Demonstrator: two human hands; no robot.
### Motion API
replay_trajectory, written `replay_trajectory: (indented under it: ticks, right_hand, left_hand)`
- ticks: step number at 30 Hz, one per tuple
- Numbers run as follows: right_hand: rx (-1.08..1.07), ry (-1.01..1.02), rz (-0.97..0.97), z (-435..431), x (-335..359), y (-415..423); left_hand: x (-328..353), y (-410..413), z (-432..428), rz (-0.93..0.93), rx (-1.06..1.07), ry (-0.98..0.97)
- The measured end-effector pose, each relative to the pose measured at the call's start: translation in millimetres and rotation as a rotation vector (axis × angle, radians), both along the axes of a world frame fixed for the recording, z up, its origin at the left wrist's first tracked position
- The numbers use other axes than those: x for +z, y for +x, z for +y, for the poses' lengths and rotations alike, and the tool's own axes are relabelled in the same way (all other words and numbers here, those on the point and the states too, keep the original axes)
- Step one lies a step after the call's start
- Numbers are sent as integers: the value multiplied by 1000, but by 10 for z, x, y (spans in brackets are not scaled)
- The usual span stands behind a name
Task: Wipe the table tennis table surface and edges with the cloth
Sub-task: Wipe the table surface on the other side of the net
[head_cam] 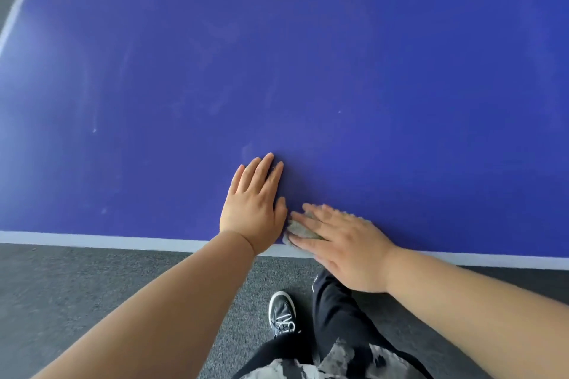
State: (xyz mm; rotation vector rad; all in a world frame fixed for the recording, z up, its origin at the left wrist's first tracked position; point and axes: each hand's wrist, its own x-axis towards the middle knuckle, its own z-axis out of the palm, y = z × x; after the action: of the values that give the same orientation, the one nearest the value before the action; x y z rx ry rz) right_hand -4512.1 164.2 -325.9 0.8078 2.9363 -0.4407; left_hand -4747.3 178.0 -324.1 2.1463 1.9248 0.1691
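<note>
Both hands are laid on the near side of a matte blue table tennis table. The left hand is spread flat on the bare surface, fingers straight and close together, nothing held. The right hand, just beside it, is pressed with fingers extended onto a small crumpled grey-green cloth, which lies against the white border stripe. Below the edge, grey carpet, a black-and-white laced shoe and a black trouser leg are seen.
</note>
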Motion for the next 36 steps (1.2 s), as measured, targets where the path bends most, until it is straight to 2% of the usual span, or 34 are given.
replay_trajectory:
  ticks: [2, 6, 9, 11, 14, 16, 18, 22, 24, 26, 27, 29, 31, 33, 34, 36]
  right_hand:
    - [-80, 36, -52, 358, 9, 182]
    - [-723, 39, -109, 1467, 39, 353]
    - [-884, 33, -84, 1867, 9, 138]
    - [-742, 51, -29, 1699, -28, -50]
    - [-263, 17, 57, 954, -44, -173]
    - [-58, -21, 88, 804, -37, -53]
    - [-99, 0, 69, 1112, -46, 108]
    - [-702, 27, -12, 2251, -29, 432]
    - [-847, 25, -58, 2639, -27, 407]
    - [-821, 39, -39, 2676, -32, 206]
    - [-729, 59, -12, 2535, -41, 92]
    - [-425, 67, 50, 2006, -51, -57]
    - [-134, -21, 45, 1505, -29, -48]
    - [14, -51, 26, 1510, -23, 72]
    - [1, -21, 10, 1685, -37, 127]
    - [-247, 30, -7, 2191, -50, 219]
  left_hand:
    - [38, 51, 166, -32, 40, 28]
    - [32, 156, 865, -9, 123, 30]
    - [-105, 209, 1280, 15, 191, 6]
    - [-182, 223, 1347, 31, 192, 0]
    - [-179, 205, 1337, -27, 236, 31]
    - [-141, 207, 1342, -32, 242, 30]
    - [-116, 221, 1353, -17, 231, 2]
    - [-122, 221, 1350, 11, 234, -23]
    - [-135, 217, 1357, 17, 230, -22]
    - [-145, 211, 1360, 13, 223, -22]
    - [-144, 209, 1353, 13, 219, -23]
    - [-133, 221, 1349, 11, 212, -6]
    - [-117, 226, 1349, 9, 215, 12]
    - [-119, 228, 1343, 12, 217, 24]
    - [-128, 225, 1344, 16, 217, 26]
    - [-142, 220, 1350, 21, 212, 6]
